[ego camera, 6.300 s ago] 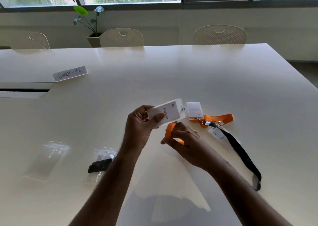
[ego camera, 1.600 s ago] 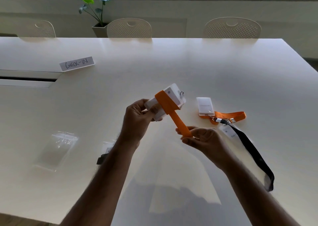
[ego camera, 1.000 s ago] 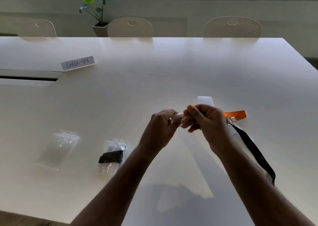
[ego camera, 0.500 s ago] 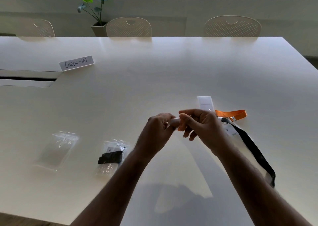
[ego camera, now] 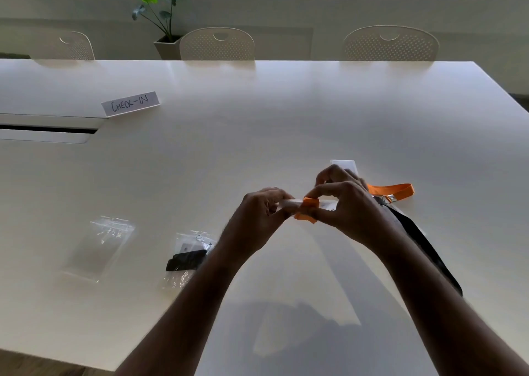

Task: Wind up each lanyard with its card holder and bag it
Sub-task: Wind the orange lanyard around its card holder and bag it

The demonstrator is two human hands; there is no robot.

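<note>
- Our left hand (ego camera: 257,218) pinches one end of the card holder (ego camera: 292,203) above the desk (ego camera: 257,118).
- Our right hand (ego camera: 347,203) grips the orange lanyard (ego camera: 309,208) wrapped around it.
- A bagged black lanyard (ego camera: 186,259) lies left.

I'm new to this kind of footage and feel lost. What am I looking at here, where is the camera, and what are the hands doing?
No machine here: a person's two bare hands, filmed by a camera worn on their head, looking down at a white table. The left hand and right hand hold a card holder with an orange lanyard wound around it. On the table lie an empty bag, a filled bag holding a black lanyard, a loose orange lanyard, a loose black lanyard and a "CHECK-IN" sign.
</note>
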